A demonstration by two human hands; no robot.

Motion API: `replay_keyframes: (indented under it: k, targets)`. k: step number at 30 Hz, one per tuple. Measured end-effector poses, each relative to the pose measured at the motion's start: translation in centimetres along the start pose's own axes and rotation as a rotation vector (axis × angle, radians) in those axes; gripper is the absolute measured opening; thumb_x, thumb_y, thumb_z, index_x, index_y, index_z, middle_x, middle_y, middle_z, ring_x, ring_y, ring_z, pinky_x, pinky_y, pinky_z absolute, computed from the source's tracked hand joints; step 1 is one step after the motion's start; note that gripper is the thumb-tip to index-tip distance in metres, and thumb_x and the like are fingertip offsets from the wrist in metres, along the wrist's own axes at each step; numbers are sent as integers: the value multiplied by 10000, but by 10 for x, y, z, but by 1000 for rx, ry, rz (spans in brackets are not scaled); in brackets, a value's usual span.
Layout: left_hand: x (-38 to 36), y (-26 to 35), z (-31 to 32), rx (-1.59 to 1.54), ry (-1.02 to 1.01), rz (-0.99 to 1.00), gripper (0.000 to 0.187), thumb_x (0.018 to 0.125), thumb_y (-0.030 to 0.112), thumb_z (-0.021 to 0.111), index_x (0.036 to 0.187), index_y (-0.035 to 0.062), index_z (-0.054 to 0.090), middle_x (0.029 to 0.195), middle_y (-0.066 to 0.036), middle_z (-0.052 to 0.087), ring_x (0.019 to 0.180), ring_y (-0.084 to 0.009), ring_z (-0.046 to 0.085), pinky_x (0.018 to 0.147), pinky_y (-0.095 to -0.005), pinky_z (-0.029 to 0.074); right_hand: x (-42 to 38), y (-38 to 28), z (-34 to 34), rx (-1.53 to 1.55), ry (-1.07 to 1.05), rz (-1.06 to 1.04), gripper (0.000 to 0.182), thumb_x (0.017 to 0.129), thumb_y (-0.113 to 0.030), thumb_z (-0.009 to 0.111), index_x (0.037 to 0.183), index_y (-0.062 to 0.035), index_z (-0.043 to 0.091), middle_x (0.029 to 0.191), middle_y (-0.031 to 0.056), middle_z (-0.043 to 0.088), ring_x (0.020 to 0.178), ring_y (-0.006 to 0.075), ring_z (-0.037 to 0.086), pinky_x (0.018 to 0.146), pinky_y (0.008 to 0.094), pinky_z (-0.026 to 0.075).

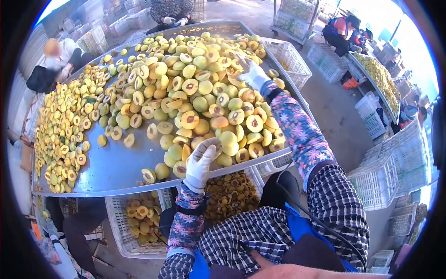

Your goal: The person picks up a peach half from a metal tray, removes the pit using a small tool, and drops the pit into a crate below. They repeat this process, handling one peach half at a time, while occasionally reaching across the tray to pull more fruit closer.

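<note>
A large heap of halved yellow-green stone fruit, which look like peaches (189, 119), covers much of the metal table (116, 162). Some halves show brown pits or pit hollows. My left hand (200, 165), in a white glove with grey fingertips, is at the near edge of the heap beside a round yellow fruit (228, 143). Its fingers curl towards the thumb; whatever may be between them is hidden. Farther out, my right hand (253, 75), gloved too, reaches onto the right side of the heap, thumb and fingers apart against the fruit.
Below the table edge stand a crate of dark pits and scraps (232, 197) and a white crate with fruit halves (134, 244). A white crate (290, 60) is at the table's right. Co-workers sit at the far side and left. A bare forearm (320, 272) crosses the bottom.
</note>
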State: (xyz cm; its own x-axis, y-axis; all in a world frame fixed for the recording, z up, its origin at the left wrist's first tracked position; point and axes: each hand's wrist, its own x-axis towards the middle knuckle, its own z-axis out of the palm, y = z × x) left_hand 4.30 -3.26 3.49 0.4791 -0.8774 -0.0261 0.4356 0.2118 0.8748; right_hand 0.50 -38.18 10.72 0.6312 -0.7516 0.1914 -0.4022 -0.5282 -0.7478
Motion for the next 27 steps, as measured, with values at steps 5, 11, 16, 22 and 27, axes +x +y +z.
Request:
replay_keyframes:
  k: [5, 11, 16, 22, 27]
  targets:
    - [1, -12, 21, 144, 50, 180, 464, 942, 134, 573, 1374, 40, 429, 1254, -88, 541, 1078, -166, 557, 929, -321, 478, -107, -49, -35, 383, -175, 3, 664, 755, -129, 740, 1324, 2, 423, 726, 27, 571, 505, 88, 505, 455, 248, 415]
    - [-35, -6, 69, -182, 64, 180, 566, 957, 181, 563, 1450, 110, 295, 1362, -92, 449, 1187, -192, 497, 982, -359, 439, -254, -91, 11, 773, -145, 245, 614, 786, 9, 699, 1315, -26, 388, 846, 12, 574, 567, 63, 523, 475, 207, 425]
    - [-57, -22, 57, -347, 38, 150, 393, 984, 92, 479, 1373, 78, 423, 1337, -107, 504, 1187, -228, 526, 967, -384, 480, -313, -86, 29, 995, -60, 264, 653, 787, 25, 707, 1339, -29, 362, 1082, 68, 585, 700, 75, 564, 566, 198, 471]
    - [-89, -22, 36, -481, -71, -181, 379, 968, 171, 477, 1326, 48, 490, 1262, -77, 579, 1102, -175, 574, 847, -310, 511, -365, -78, -4, 802, -278, 239, 619, 860, -114, 684, 1366, -7, 343, 1078, 78, 599, 775, 81, 584, 601, 207, 490]
    - [-105, -23, 48, -427, -74, -257, 433, 944, 264, 502, 1309, 32, 486, 1194, -84, 604, 1003, -148, 585, 760, -256, 466, -391, -43, -13, 144, -187, -205, 345, 928, -224, 551, 1177, -2, 463, 970, 221, 588, 825, 374, 631, 713, 408, 506]
